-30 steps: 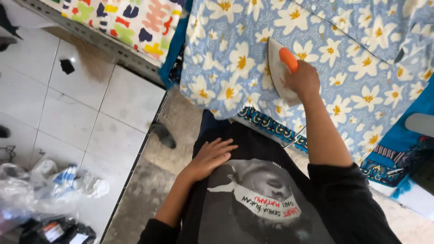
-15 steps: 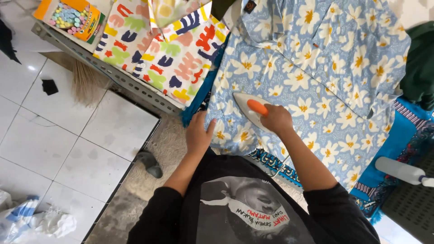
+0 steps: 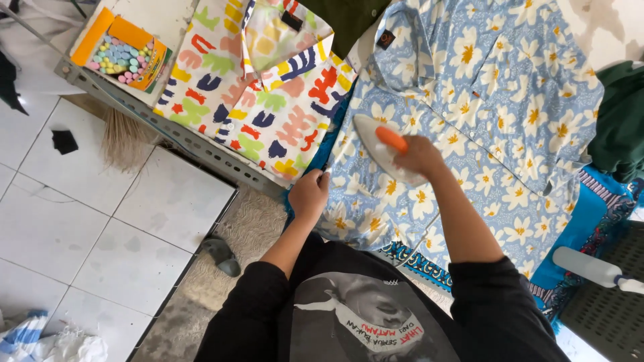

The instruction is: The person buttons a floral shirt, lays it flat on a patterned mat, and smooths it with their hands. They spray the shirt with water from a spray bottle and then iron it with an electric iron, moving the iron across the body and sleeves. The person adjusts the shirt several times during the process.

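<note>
Right hand: the right hand (image 3: 419,155) grips the orange handle of the iron (image 3: 381,149), fingers wrapped tight around it.
Iron: its pale soleplate lies flat on the blue flowered shirt (image 3: 490,114), nose pointing up and left, near the shirt's left edge.
Left hand: the left hand (image 3: 309,194) rests on the lower left edge of the blue flowered shirt, fingers curled down onto the cloth; whether they pinch it I cannot tell.
Shirt: spread open on the desk (image 3: 201,144), collar toward the top, white and yellow blooms all over.
Beside it: a patterned shirt (image 3: 258,94) of bright shapes lies just left, touching the blue one.
Far corner: a box of coloured chalk (image 3: 124,53) sits at the desk's left end.
Right side: a white spray bottle (image 3: 594,268) lies on a dark crate.
Floor: white tiles (image 3: 74,214) and a broom (image 3: 124,137) below the desk.
</note>
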